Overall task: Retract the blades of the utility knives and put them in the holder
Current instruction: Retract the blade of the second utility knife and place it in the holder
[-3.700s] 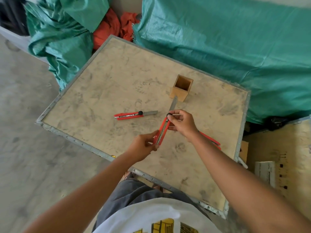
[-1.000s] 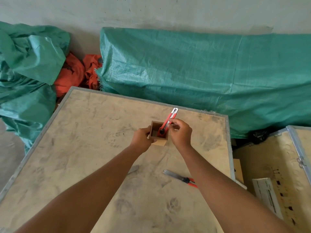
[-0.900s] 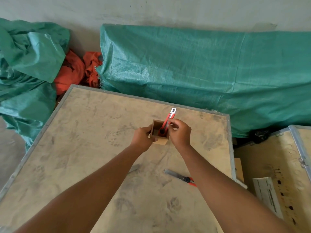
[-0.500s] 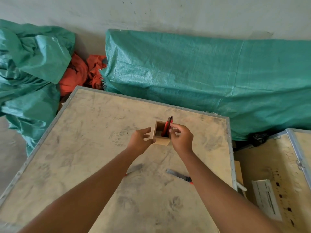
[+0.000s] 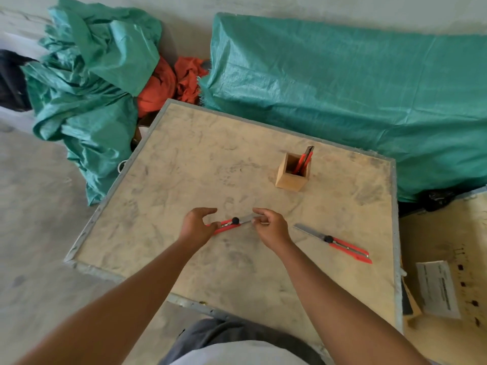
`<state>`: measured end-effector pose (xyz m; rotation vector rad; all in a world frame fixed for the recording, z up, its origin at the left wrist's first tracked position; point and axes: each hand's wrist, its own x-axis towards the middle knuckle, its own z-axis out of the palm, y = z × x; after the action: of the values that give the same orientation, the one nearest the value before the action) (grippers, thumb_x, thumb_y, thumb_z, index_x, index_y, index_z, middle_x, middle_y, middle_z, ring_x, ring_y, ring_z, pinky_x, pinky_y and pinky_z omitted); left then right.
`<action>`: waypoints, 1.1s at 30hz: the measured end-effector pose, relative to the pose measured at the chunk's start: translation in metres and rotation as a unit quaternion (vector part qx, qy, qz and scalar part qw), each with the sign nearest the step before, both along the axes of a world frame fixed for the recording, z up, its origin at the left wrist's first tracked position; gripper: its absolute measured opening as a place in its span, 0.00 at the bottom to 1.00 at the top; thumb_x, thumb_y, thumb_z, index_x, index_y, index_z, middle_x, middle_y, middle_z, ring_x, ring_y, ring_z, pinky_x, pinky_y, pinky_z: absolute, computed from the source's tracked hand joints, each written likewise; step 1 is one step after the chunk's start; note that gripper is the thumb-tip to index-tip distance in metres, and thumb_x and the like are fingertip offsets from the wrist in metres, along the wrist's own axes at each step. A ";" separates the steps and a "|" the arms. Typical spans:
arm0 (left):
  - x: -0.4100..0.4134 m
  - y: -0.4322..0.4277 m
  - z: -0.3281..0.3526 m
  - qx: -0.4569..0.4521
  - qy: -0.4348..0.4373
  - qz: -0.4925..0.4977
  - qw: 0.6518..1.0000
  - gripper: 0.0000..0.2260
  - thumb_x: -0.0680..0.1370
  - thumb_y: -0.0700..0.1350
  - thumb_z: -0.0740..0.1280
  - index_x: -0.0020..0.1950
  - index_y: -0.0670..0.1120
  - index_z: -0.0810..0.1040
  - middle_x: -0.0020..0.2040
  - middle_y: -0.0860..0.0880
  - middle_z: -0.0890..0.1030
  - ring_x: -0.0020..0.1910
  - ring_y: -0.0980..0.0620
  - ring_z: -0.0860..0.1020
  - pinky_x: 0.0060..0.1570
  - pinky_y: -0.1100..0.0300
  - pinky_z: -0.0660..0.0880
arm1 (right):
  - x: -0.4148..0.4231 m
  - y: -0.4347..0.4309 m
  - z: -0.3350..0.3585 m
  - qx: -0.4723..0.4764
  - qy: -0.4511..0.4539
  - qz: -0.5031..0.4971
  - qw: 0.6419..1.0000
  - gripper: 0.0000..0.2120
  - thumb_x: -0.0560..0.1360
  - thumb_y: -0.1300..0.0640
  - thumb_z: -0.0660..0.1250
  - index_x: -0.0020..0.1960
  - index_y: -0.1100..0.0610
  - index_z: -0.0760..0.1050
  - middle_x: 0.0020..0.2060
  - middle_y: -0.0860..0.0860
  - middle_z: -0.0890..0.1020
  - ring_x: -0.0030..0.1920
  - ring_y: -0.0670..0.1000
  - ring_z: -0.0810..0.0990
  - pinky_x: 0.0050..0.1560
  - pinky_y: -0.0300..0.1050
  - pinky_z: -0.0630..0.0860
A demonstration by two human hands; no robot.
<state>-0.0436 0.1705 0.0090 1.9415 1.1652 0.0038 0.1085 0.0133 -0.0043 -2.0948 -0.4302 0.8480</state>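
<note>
1. While both hands are closing on the middle utility knife point(image 5: 228, 224), its blade is standing fully extended; the left hand point(image 5: 197, 227) is curling over the red handle end with fingers half spread, not yet clearly gripping, and the right hand point(image 5: 268, 227) is pinching at or just above the bare blade tip, though contact cannot be told for certain.
2. Because the right fingertips point(image 5: 257, 219) are sitting on the sharp end, a push on the black slider toward the handle is risking a drag of steel across skin.
3. Since the knife is lying flat on the dusty board point(image 5: 184, 164) between the two hands, it is liable to skid or pivot if only one end is being pressed.
4. Just to the right of the right hand, a second knife point(image 5: 333, 242) is lying with its blade out and pointing toward that wrist; a careless sweep of the forearm is risking a cut or a knock off the edge.
5. Well beyond the right hand, the wooden holder point(image 5: 291, 177) is already carrying one knife point(image 5: 303, 162), leaning; a hasty insertion is risking a tip-over.
6. If the slider is not locking, a blade may be creeping out inside the holder.
</note>
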 end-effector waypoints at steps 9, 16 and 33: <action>-0.039 0.006 -0.039 0.017 0.062 -0.055 0.996 0.23 0.71 0.41 0.75 0.66 0.46 0.79 0.61 0.43 0.73 0.58 0.41 0.77 0.57 0.50 0.78 | -0.052 0.036 -0.034 -0.060 0.039 0.004 0.997 0.24 0.76 0.57 0.71 0.71 0.52 0.76 0.43 0.47 0.85 0.47 0.50 0.83 0.58 0.46 0.81; -0.056 0.001 -0.041 0.053 0.016 -0.115 0.992 0.14 0.72 0.40 0.73 0.58 0.45 0.84 0.51 0.39 0.79 0.49 0.40 0.79 0.51 0.56 0.74 | -0.067 0.044 -0.043 -0.013 0.103 -0.141 0.985 0.16 0.75 0.58 0.74 0.62 0.51 0.79 0.38 0.47 0.80 0.46 0.54 0.86 0.53 0.60 0.85; -0.028 -0.071 0.046 -0.145 -0.141 -0.126 0.971 0.21 0.75 0.42 0.74 0.66 0.54 0.78 0.53 0.56 0.84 0.45 0.51 0.84 0.47 0.58 0.83 | -0.004 -0.033 0.068 0.124 0.052 -0.160 0.978 0.09 0.78 0.55 0.73 0.58 0.52 0.81 0.45 0.55 0.87 0.41 0.49 0.86 0.41 0.44 0.83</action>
<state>-0.0716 0.0991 0.0554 1.7468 0.6872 -0.0227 0.1049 -0.0195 0.0640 -1.8157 -0.1285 0.6735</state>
